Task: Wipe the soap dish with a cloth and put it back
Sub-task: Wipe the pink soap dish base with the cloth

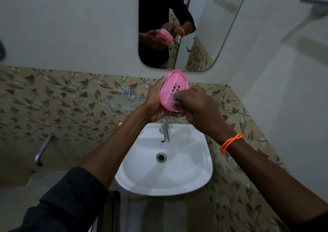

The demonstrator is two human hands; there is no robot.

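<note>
1. Wall tap (42,150), far left: a metal spout low on the leaf-patterned tiles, well apart from the work.
2. Left hand (154,104): raised above the basin, curled around the back and near edge of the soap dish, gripping it.
3. Soap dish (174,90): pink, slotted, tilted with its hollow side facing the viewer; held in the air below the mirror (204,36), not on any shelf or holder.
4. Cloth (176,104): only a small pale, blurred patch shows, pressed against the dish's lower inner face.
5. Right hand (200,111): fingers bunched closed over the cloth; an orange bracelet (229,143) circles the wrist.
6. Basin (200,175) and faucet (166,130): directly beneath both hands.
7. Progress, as judged: wiping is under way on the inside; how clean the dish is cannot be told. Returning it to its place remains undone.
</note>
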